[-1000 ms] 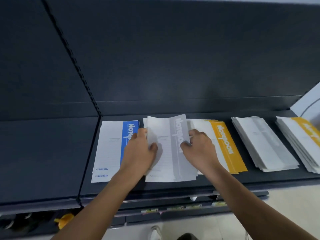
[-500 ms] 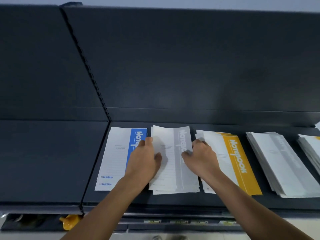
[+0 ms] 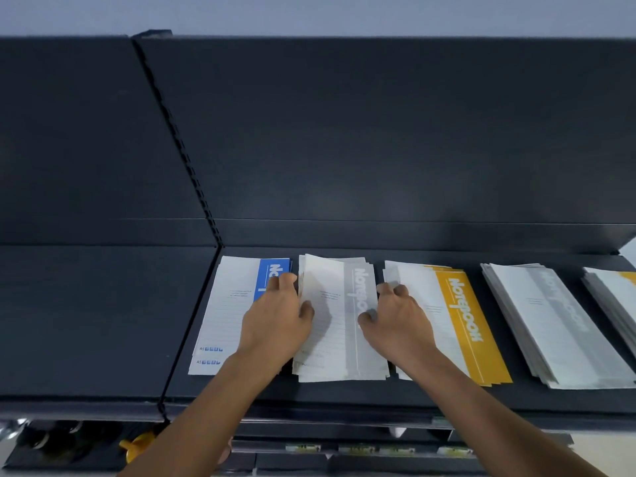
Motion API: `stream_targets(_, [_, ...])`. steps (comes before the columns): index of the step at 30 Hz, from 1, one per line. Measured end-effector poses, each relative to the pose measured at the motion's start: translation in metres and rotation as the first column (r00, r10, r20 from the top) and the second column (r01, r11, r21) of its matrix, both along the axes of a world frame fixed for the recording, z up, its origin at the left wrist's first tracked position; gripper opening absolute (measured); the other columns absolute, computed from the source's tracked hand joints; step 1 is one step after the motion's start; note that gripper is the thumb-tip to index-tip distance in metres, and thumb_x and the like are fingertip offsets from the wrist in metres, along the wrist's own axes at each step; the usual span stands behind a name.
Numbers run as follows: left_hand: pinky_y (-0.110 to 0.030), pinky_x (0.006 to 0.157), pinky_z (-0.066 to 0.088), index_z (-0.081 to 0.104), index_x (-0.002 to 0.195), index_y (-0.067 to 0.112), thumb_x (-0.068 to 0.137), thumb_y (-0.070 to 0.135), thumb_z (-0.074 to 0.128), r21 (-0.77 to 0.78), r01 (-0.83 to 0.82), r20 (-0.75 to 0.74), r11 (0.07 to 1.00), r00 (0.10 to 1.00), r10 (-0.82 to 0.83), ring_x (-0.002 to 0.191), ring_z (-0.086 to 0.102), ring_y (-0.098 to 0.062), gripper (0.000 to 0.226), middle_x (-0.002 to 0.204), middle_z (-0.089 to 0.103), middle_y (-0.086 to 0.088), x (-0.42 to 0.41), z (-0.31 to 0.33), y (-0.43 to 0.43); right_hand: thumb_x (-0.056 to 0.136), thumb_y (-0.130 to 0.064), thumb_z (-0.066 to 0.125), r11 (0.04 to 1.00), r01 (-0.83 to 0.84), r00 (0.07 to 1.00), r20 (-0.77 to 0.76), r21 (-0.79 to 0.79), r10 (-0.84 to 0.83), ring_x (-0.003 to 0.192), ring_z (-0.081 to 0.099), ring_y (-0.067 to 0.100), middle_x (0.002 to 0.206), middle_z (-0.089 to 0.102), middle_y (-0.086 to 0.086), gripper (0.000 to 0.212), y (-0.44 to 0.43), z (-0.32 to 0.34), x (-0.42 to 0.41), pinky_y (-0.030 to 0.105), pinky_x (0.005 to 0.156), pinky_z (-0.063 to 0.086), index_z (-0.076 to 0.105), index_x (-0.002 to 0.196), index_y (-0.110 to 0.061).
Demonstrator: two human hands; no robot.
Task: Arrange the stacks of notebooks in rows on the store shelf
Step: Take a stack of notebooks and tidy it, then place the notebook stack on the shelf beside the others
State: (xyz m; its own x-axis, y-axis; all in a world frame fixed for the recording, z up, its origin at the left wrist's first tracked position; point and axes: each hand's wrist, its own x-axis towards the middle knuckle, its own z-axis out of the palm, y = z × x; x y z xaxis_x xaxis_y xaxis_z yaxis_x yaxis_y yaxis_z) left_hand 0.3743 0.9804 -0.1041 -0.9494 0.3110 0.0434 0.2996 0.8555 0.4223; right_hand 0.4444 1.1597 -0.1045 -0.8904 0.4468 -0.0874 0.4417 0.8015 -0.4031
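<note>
Grey notebook stack (image 3: 340, 321) lies on the shelf (image 3: 344, 394), between blue stack (image 3: 234, 311) and yellow stack (image 3: 451, 321); long axis runs front-to-back. Left hand (image 3: 278, 321) presses its left edge, right hand (image 3: 395, 318) its right edge, both spread, squeezing inward. Sheets uneven; squaring likely next.

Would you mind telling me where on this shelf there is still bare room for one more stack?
The shelf section left of the upright divider is bare, and a narrow strip lies between that divider and the blue stack. Rightward it is crowded: the grey stack, gripped by the left hand and right hand, the yellow stack and further stacks sit close together.
</note>
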Motion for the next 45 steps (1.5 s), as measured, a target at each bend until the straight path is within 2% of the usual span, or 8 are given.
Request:
stream_targets(4, [-0.04,0.078,0.054,0.043,0.132,0.024,0.096,0.036,0.052,0.016,-0.022,0.012,1.0,1.0,0.022,0.096,0.061,-0.02,0.038,0.129,0.054,0.004,0.003,0.011,-0.008,0.094,-0.034,0.057,0.996,-0.079,0.995,-0.063,0.037,0.081,0.119,0.051,0.021,0.13,0.047,0.002,0.05,-0.004,0.009,0.003,0.027,0.076,0.044,0.045,0.14,-0.017])
stream_targets(9, [-0.033,0.073,0.053,0.049,0.127,0.029,0.096,0.037,0.054,0.004,-0.016,0.007,1.0,1.0,0.016,0.086,0.063,-0.013,0.032,0.119,0.058,0.009,0.016,0.022,-0.031,0.096,-0.035,0.054,0.97,-0.241,0.961,-0.134,0.023,0.241,0.122,0.046,0.018,0.13,0.047,-0.001,0.046,-0.02,0.02,-0.004,0.028,0.084,0.046,0.048,0.14,-0.02])
stream_targets(18, [-0.035,0.073,0.056,0.057,0.122,0.026,0.096,0.036,0.055,0.0,-0.168,-0.008,0.986,0.986,0.168,0.08,0.063,-0.009,0.028,0.109,0.061,0.012,0.037,0.035,-0.107,0.098,-0.031,0.051,0.809,-0.588,0.793,-0.187,0.013,0.58,0.111,0.055,0.018,0.128,0.047,-0.003,0.037,-0.09,0.043,-0.019,0.032,0.08,0.049,0.051,0.133,-0.021])
stream_targets(22, [-0.037,0.072,0.054,0.06,0.115,0.022,0.094,0.032,0.057,0.046,-0.261,-0.036,0.964,0.964,0.263,0.085,0.062,-0.02,0.023,0.108,0.061,0.006,0.043,0.041,-0.154,0.098,-0.033,0.049,0.735,-0.678,0.719,-0.183,0.03,0.671,0.109,0.057,0.018,0.126,0.05,-0.004,0.036,-0.135,0.051,-0.03,0.039,0.082,0.052,0.052,0.132,-0.022])
stream_targets(26, [-0.039,0.076,0.055,0.057,0.11,0.027,0.092,0.037,0.055,0.044,-0.321,-0.068,0.946,0.944,0.324,0.088,0.062,-0.018,0.02,0.106,0.06,0.01,0.045,0.047,-0.217,0.098,-0.034,0.05,0.657,-0.753,0.644,-0.16,0.037,0.748,0.106,0.059,0.018,0.123,0.051,-0.005,0.031,-0.198,0.057,-0.042,0.04,0.083,0.053,0.053,0.127,-0.023])
stream_targets(30, [-0.04,0.082,0.053,0.057,0.111,0.024,0.092,0.037,0.052,0.029,-0.402,-0.1,0.915,0.91,0.402,0.098,0.062,-0.021,0.024,0.109,0.062,0.006,0.034,0.049,-0.3,0.098,-0.037,0.048,0.572,-0.816,0.558,-0.144,0.084,0.817,0.105,0.061,0.021,0.123,0.051,-0.006,0.029,-0.282,0.065,-0.066,0.044,0.083,0.054,0.051,0.125,-0.025])
stream_targets(35, [-0.038,0.08,0.053,0.058,0.117,0.02,0.093,0.034,0.051,0.011,-0.475,-0.09,0.88,0.876,0.474,0.097,0.061,-0.021,0.028,0.112,0.061,0.001,0.028,0.051,-0.417,0.1,-0.037,0.048,0.488,-0.868,0.479,-0.101,0.091,0.872,0.106,0.06,0.023,0.124,0.05,-0.004,0.03,-0.411,0.064,-0.083,0.045,0.083,0.053,0.049,0.127,-0.024])
stream_targets(45, [-0.035,0.08,0.052,0.056,0.119,0.023,0.096,0.035,0.05,-0.001,-0.572,-0.048,0.82,0.82,0.571,0.093,0.06,-0.015,0.026,0.112,0.061,0.006,0.037,0.047,-0.613,0.098,-0.037,0.05,0.477,-0.876,0.462,-0.157,0.072,0.873,0.09,0.053,0.015,0.124,0.052,-0.008,0.044,-0.601,0.063,-0.113,0.034,0.071,0.043,0.042,0.14,-0.024])
